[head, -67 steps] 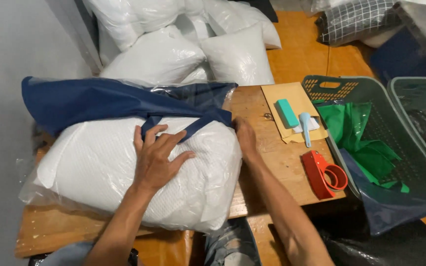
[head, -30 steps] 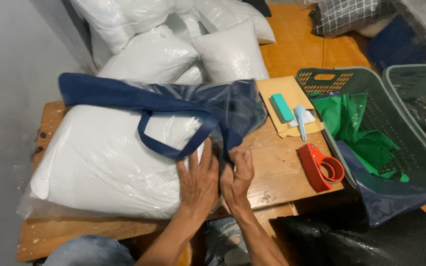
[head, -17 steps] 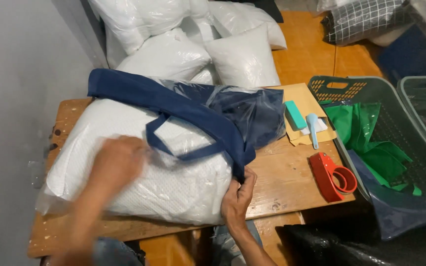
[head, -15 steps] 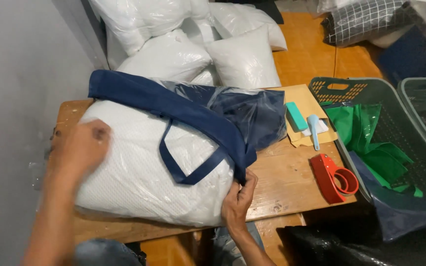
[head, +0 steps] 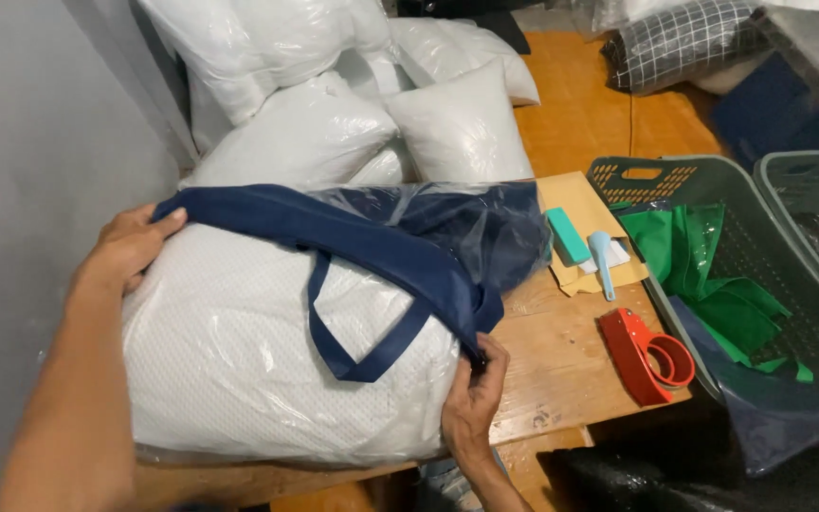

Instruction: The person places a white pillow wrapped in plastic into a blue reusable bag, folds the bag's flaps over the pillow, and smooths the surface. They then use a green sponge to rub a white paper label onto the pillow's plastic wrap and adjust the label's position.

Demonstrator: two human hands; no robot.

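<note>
Our left hand point(head: 130, 248) grips one corner of the dark blue fabric bag point(head: 381, 251); our right hand point(head: 474, 403) pinches the other, stretched over the plastic-wrapped white pillow point(head: 248, 360) on the wooden worktop point(head: 561, 360), near a red tape dispenser point(head: 645, 353).

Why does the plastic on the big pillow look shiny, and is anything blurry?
Head view: soft overhead light glints off the plastic wrap on the pillow; left hand, right hand and the blue bag are sharp; the edges bend slightly, like a wide lens.
</note>
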